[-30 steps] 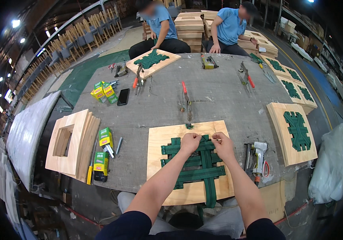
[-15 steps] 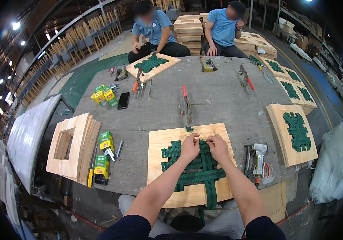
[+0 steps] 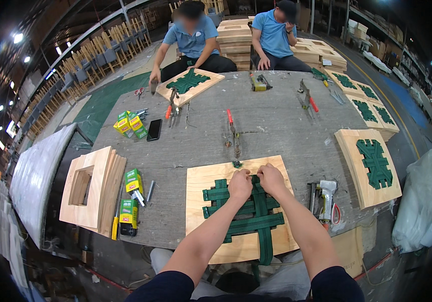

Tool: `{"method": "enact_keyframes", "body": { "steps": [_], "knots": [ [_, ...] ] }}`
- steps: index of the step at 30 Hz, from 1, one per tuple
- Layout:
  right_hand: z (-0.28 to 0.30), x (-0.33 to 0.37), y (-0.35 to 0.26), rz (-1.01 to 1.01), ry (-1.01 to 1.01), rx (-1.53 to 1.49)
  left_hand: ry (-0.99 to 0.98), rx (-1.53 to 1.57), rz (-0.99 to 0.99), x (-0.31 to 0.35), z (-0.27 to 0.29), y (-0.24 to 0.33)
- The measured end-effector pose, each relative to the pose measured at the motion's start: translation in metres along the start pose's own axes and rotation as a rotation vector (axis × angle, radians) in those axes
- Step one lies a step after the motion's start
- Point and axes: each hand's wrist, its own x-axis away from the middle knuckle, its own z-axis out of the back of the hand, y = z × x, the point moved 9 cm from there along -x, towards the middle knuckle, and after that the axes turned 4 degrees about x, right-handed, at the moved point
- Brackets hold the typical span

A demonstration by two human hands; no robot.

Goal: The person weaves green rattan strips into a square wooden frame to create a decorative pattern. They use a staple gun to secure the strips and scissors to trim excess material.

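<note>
A square plywood board [image 3: 201,173] lies in front of me, with green webbing straps [image 3: 241,224] woven across its middle. At the far end of an upright strap [image 3: 259,204], my left hand [image 3: 239,185] and my right hand [image 3: 272,179] are side by side, fingers closed in a pinch on it. My fingers partly cover that strap end. The strap's near end hangs over the board's front edge. Just beyond the board lie pliers with a red handle [image 3: 231,123].
A staple gun [image 3: 326,199] lies right of the board. Staple boxes [image 3: 129,211] and stacked wooden frames [image 3: 104,176] stand left. Finished strapped panels [image 3: 344,146] are stacked right. Across the table sit two people in blue shirts; a phone [image 3: 155,128] lies nearer.
My right hand has shifted slightly left and away along the strap end. Across the table, the left person has reached out and taken hold of the dark tool beside their panel.
</note>
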Motion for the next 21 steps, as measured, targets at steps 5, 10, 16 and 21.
{"method": "enact_keyframes", "body": {
  "steps": [5,10,16,21],
  "knots": [
    [-0.007,-0.001,0.013,-0.035,-0.001,0.065,-0.073,-0.212,-0.311,0.034,-0.007,0.030],
    [0.002,-0.016,0.029,-0.102,-0.079,-0.133,-0.111,-0.440,-0.426,0.058,-0.019,0.022],
    [0.009,-0.025,0.032,-0.082,-0.151,-0.153,-0.098,-0.426,-0.445,0.058,-0.022,0.022],
    [-0.006,-0.017,0.022,-0.061,-0.210,-0.078,-0.113,-0.417,-0.415,0.059,-0.022,0.019]
  ]
}}
